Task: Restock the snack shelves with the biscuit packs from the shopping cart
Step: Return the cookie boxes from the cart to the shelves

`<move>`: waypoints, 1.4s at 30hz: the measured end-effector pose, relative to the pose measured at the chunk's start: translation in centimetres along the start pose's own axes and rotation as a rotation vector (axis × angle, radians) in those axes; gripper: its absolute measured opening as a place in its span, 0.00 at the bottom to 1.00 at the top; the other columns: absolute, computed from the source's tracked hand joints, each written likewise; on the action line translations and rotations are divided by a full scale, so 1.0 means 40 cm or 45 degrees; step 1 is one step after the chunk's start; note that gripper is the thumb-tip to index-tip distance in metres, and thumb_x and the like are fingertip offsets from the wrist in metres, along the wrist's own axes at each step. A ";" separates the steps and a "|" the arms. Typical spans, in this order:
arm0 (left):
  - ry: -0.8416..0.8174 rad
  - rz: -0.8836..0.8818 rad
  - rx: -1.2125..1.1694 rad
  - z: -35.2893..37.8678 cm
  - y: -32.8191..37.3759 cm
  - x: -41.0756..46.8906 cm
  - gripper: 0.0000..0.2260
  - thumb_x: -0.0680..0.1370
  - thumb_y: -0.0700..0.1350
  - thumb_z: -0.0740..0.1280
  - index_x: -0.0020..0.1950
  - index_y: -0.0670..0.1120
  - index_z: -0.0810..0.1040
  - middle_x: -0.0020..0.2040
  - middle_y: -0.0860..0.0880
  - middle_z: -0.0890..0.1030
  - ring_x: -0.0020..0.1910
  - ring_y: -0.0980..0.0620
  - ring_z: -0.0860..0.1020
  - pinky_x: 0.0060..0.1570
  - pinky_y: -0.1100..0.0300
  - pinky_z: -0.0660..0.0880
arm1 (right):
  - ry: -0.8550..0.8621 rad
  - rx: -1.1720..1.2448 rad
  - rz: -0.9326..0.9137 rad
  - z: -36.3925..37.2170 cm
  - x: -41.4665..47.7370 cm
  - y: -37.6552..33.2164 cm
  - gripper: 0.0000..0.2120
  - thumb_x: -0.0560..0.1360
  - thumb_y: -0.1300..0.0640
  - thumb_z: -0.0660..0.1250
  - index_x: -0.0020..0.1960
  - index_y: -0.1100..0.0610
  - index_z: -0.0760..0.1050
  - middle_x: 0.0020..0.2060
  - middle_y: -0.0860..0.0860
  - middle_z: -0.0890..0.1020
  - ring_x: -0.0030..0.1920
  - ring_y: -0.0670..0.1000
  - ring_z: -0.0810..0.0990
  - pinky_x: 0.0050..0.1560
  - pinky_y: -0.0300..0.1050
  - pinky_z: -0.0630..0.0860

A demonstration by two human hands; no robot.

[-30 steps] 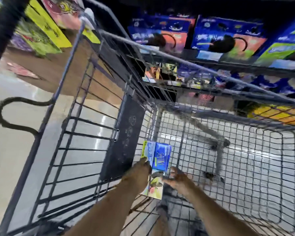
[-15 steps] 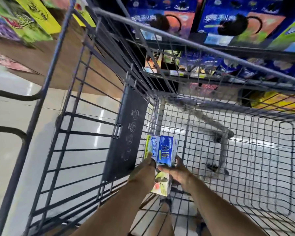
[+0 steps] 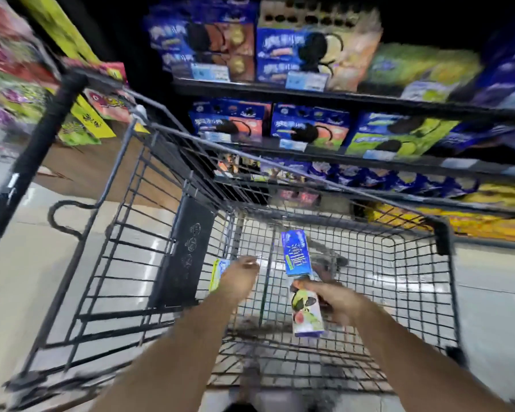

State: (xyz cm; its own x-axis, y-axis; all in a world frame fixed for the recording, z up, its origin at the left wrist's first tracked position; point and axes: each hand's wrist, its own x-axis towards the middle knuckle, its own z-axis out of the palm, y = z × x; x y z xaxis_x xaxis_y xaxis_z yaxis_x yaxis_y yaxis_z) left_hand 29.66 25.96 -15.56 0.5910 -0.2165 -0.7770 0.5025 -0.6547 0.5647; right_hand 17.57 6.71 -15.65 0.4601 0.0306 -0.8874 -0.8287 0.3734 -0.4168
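Head view, looking down into the shopping cart (image 3: 339, 185). The step in hand looks like lifting packs out of the basket. The right hand (image 3: 336, 304), at lower centre, has its fingers curled round the lower half of a tall blue biscuit pack (image 3: 296, 257), which stands nearly upright with its top towards the shelves. The left hand (image 3: 238, 278), just left of centre, shows its back to the camera and seems to grip a green-edged pack (image 3: 219, 273). Its fingers are hidden, so that hold is a judgement. The two packs are apart, each low between the wire walls.

The next move probably means raising both packs straight up until they clear the far rim, which runs diagonally across the middle of the frame. They then go forward to the snack shelves (image 3: 354, 99) in the upper right.

Several edges need watching:
- the far rim
- the dark panel (image 3: 188, 251), close beside the left hand
- the shelf lips, which carry price tags (image 3: 306, 80)

Around the hands only mesh shows, with the floor beneath, so there is room to lift. The shelf rows look tightly faced with boxed biscuits (image 3: 309, 129). Blur hides whether any gap is open, so a slot has to be found before either pack goes in.
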 end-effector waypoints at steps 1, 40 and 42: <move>-0.019 0.022 -0.121 0.019 0.064 -0.045 0.13 0.83 0.45 0.65 0.67 0.48 0.77 0.45 0.43 0.81 0.35 0.51 0.72 0.32 0.62 0.68 | -0.036 -0.010 -0.045 -0.025 -0.061 -0.035 0.43 0.62 0.53 0.81 0.73 0.48 0.65 0.50 0.56 0.87 0.44 0.55 0.86 0.47 0.51 0.82; 0.072 1.522 -0.143 0.377 1.261 -0.784 0.22 0.72 0.54 0.77 0.62 0.60 0.72 0.63 0.60 0.75 0.56 0.75 0.72 0.48 0.78 0.69 | 0.553 0.126 -1.389 -0.744 -1.219 -0.645 0.29 0.70 0.47 0.75 0.68 0.57 0.76 0.59 0.51 0.84 0.60 0.51 0.82 0.63 0.44 0.76; 0.118 1.592 -0.098 0.393 1.302 -0.818 0.25 0.73 0.54 0.76 0.67 0.60 0.70 0.65 0.62 0.74 0.58 0.73 0.72 0.52 0.75 0.71 | 0.636 -0.032 -1.425 -0.780 -1.272 -0.676 0.30 0.70 0.42 0.74 0.69 0.51 0.75 0.60 0.46 0.84 0.61 0.46 0.81 0.70 0.49 0.70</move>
State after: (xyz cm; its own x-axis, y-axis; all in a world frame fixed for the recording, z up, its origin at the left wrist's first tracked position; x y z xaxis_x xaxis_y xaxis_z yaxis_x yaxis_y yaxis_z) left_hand 26.58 -12.46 34.90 0.7294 -0.6040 0.3212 -0.3989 0.0059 0.9170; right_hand 6.64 -33.86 34.61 0.7541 -0.6567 -0.0130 -0.0630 -0.0526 -0.9966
